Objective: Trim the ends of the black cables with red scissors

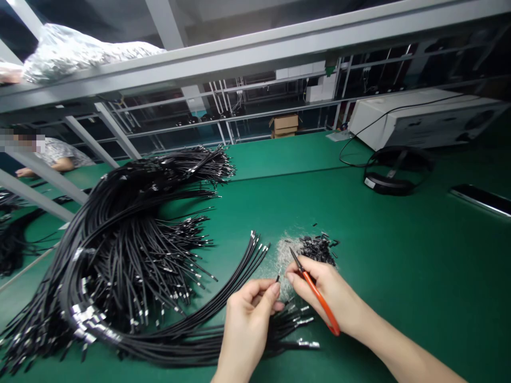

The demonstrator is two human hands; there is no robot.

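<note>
My left hand (249, 314) pinches a thin black cable (278, 278) near its end between thumb and fingertips. A fine pale strand sticks up from that end. My right hand (323, 287) is closed around a slim orange-handled tool (321, 300) with a dark pointed tip; whether it is tweezers or snips I cannot tell. Its thumb and index fingertips meet close to the cable end. Behind both hands lie a heap of short black cut pieces (319, 249) and a scatter of fine pale strands (284, 247). A loose bundle of black cables (187, 343) runs beneath my left hand.
A large pile of black cables (131, 213) with silvery ends covers the left of the green table (379, 255). Toward the right are a black ring-shaped object (393, 178), a phone-like slab (481, 200) and a white box-shaped unit (415, 119). A person (66, 154) sits far left.
</note>
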